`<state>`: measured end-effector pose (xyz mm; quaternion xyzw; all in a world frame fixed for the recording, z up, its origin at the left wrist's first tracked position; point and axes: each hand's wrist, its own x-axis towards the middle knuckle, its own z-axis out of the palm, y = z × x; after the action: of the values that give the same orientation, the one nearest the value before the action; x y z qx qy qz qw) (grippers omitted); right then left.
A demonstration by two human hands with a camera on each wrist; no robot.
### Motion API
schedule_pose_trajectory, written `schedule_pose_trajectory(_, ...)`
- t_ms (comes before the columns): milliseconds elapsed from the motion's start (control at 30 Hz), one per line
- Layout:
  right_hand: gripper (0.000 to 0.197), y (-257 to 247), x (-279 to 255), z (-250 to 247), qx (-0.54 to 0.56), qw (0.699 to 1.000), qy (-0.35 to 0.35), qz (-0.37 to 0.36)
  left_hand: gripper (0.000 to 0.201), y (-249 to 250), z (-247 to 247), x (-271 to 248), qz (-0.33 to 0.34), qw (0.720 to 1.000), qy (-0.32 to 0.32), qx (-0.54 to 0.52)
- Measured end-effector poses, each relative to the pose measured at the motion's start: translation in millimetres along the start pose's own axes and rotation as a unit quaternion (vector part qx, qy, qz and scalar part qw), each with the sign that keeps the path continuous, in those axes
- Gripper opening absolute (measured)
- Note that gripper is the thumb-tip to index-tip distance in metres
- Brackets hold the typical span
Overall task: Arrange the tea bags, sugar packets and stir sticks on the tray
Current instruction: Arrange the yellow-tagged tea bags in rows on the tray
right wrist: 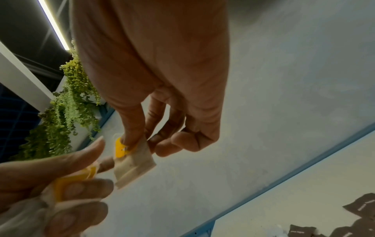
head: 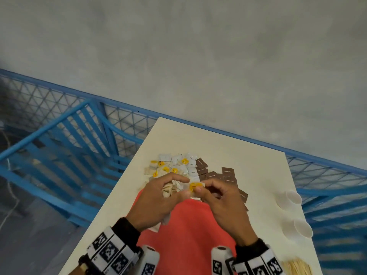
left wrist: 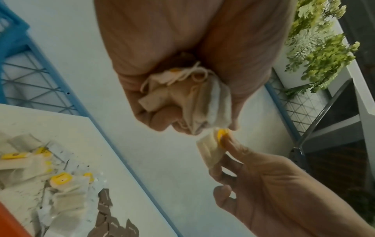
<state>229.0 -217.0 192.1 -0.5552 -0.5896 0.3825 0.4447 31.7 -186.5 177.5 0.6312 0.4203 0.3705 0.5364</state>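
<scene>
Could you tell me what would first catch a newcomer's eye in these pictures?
Two hands meet above the red tray: the left hand clutches a bunch of beige tea bags, the right hand pinches one yellow-tagged tea bag. Beyond lies a heap of white and brown packets on the white table.

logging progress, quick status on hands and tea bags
Left hand grips a bunch of tea bags. Right hand pinches one tea bag by its yellow tag. Red tray bare below; loose pile waits beyond. Nothing blocking.

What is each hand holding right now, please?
Left hand: closed around a bunch of tea bags.
Right hand: pinching a single tea bag by its yellow tag.
</scene>
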Motion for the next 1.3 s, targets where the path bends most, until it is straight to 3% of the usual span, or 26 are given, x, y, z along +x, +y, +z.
schedule_pose_trajectory(133, 0.002, -3.4, 8.3, 16.3, -0.001, 1.000, -0.016, -0.026, 0.019, 4.5, -6.4, -0.6, 0.019, 0.998, 0.065, -0.012)
schedule_pose_trajectory(300, 0.017, -1.0, 3.2, 30.3, -0.064, 0.989, -0.125, -0.055, 0.011, -4.1, -28.9, -7.1, 0.005, 0.991, 0.128, -0.034)
schedule_pose_trajectory(433, 0.015, -10.4, 9.1, 39.1, -0.042, 0.998, -0.028, -0.040, 0.017, -5.3, -46.2, -14.2, 0.009, 0.994, 0.107, -0.020)
schedule_pose_trajectory(567, 0.006, -20.3, 15.4, 59.1, -0.055, 0.994, -0.025, -0.092, 0.014, -5.6, -53.9, -15.3, 0.022, 0.997, 0.076, -0.003)
schedule_pose_trajectory(633, 0.006, -19.3, 18.0, 64.8, -0.021, 0.996, -0.007, -0.082, 0.010, -10.8, -57.8, -15.9, 0.011, 0.998, 0.067, -0.008)
schedule_pose_trajectory(800, 0.006, -19.4, 19.3, 71.8, 0.026, 0.998, 0.023, -0.058, 0.021, -20.6, -67.0, -18.3, -0.001, 0.999, 0.034, 0.016)
schedule_pose_trajectory(967, 0.004, -22.8, 18.0, 80.9, 0.017, 0.998, 0.009, -0.052, 0.008, -16.7, -70.5, -18.2, 0.017, 0.999, 0.024, 0.013)
schedule_pose_trajectory(1133, 0.004, -7.5, 13.9, 95.3, -0.015, 0.999, -0.028, -0.021, 0.024, -36.6, -76.8, -25.3, -0.021, 0.999, 0.025, 0.028)
schedule_pose_trajectory(1200, 0.004, 11.1, 12.4, 103.9, -0.005, 0.999, -0.028, 0.016, 0.015, -51.1, -82.6, -33.5, -0.042, 0.997, 0.035, 0.046)
schedule_pose_trajectory(1300, 0.007, 62.1, 3.3, 124.4, -0.059, 0.991, -0.040, 0.113, 0.017, -65.8, -94.5, -51.5, -0.084, 0.992, 0.087, 0.030)
